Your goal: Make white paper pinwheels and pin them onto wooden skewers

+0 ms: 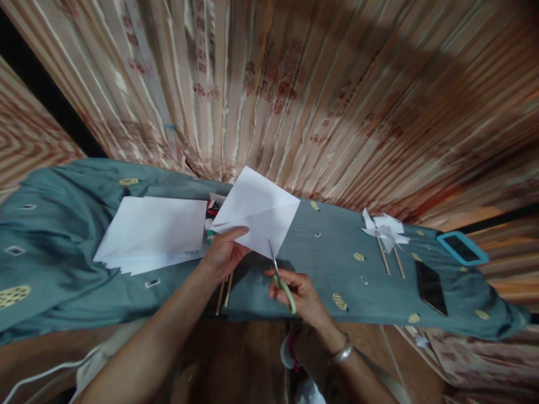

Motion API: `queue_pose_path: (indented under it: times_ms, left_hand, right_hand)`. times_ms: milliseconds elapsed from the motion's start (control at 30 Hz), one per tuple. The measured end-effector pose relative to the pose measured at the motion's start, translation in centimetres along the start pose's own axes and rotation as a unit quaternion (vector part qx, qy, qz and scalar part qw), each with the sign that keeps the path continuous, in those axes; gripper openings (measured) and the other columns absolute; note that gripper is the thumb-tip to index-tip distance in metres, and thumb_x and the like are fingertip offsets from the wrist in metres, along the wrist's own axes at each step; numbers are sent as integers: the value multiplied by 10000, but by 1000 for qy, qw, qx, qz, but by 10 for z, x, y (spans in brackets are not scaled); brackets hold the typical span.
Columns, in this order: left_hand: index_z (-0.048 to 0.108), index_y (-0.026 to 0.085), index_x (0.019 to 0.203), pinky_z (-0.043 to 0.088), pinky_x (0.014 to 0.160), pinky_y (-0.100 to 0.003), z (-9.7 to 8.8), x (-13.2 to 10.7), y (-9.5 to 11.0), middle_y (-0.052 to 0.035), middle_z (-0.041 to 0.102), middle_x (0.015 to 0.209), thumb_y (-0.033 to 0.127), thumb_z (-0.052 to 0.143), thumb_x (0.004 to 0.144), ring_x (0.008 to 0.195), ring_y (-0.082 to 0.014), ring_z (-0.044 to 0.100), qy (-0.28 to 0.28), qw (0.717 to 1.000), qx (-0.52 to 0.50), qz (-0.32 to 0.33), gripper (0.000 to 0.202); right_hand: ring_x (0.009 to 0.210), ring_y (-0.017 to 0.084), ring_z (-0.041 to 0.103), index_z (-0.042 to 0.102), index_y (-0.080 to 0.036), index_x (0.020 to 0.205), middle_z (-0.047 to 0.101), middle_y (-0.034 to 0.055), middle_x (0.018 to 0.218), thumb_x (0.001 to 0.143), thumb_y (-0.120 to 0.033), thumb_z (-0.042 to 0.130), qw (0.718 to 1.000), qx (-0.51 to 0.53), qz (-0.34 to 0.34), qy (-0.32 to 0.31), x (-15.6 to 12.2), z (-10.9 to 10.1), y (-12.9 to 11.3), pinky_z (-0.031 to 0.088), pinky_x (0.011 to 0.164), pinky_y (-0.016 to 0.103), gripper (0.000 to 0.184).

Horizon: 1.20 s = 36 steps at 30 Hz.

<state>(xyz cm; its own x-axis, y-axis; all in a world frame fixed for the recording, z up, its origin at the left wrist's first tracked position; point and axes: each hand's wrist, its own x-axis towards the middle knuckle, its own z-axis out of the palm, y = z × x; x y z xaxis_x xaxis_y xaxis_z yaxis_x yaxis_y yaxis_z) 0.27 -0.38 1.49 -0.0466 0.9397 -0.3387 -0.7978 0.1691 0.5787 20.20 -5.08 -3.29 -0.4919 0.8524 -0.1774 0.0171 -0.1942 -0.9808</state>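
My left hand [228,253] is closed on the lower left edge of a square white sheet of paper [256,202], thumb on top. The sheet is held up over the table, one corner pointing away from me, with faint crease lines across it. In my right hand [298,292] is a pair of scissors [284,289] with light green handles, my fingers in the loops. The blades reach the sheet's lower corner, one of them showing over the paper. Whether they are cutting at this instant I cannot tell.
A stack of white paper [155,230] lies at left on the green cloth [324,247]. Wooden sticks [228,289] stick out below my left hand. Paper pinwheels [385,229] on sticks, a dark phone [432,287] and a blue-framed object [462,248] lie at right. A curtain [269,95] hangs behind.
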Motion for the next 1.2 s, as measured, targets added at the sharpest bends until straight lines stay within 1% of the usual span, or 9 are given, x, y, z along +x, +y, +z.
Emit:
queue_pose_path:
  times_ms: [200,333,467,633,800,1000,1100,1200]
  left_hand:
    - [631,125,1222,607,724,-354,-1,0,-5,-51,749,774,-4,575,719,687,-196,705,-18,1000,0,-9,522]
    - [633,110,1220,602,745,-387,-1,0,-7,-60,750,786,-2,576,723,709,-213,707,-16,1000,4,-9,512]
    - [619,131,1240,597,769,-408,-1,1,-7,-54,753,810,-8,567,718,744,-222,712,-19,1000,5,-9,542]
    - [621,133,1229,599,765,-398,-2,2,-7,-55,749,819,5,578,718,743,-214,710,-24,1000,7,-5,529]
    - [630,129,1204,602,763,-386,-1,1,-6,-52,746,804,7,584,712,731,-206,708,-23,1000,10,-7,508]
    - [622,139,1222,594,810,-409,-1,0,-5,-52,757,844,3,579,706,796,-221,718,-25,1000,6,-4,535]
    - [637,136,1203,590,816,-412,-3,1,-7,-54,759,837,13,604,698,811,-232,719,-28,1000,8,-2,521]
    - [647,132,1179,593,792,-404,-5,1,-11,-54,757,823,18,635,673,789,-234,720,-34,999,14,-10,518]
  right_hand:
    - [595,93,522,744,-222,1042,648,-8,685,657,-488,837,1000,5,-7,18,-4,-1,0,436,562,207,478]
    - [586,89,515,749,-220,1036,649,-5,687,640,-494,845,1000,8,8,26,-6,-2,0,419,543,199,491]
    - [582,92,502,749,-217,1033,648,-2,682,634,-502,847,999,2,14,30,-6,-3,0,402,523,200,500]
    - [581,91,505,746,-225,1037,643,-10,686,646,-496,842,1000,-7,17,25,-6,-4,1,401,530,202,485]
    - [567,94,509,748,-219,1024,638,-15,665,643,-488,842,999,-5,24,36,-5,-4,3,404,516,206,476]
    - [542,97,525,753,-207,984,651,-13,627,608,-522,850,998,0,37,50,-3,-1,2,432,512,213,500]
    - [545,98,526,754,-212,981,660,-8,638,606,-527,849,998,-5,30,49,-2,0,1,428,515,215,498]
    - [540,92,502,757,-212,959,655,-7,644,606,-524,848,999,-12,20,48,-2,-1,-2,412,513,214,480]
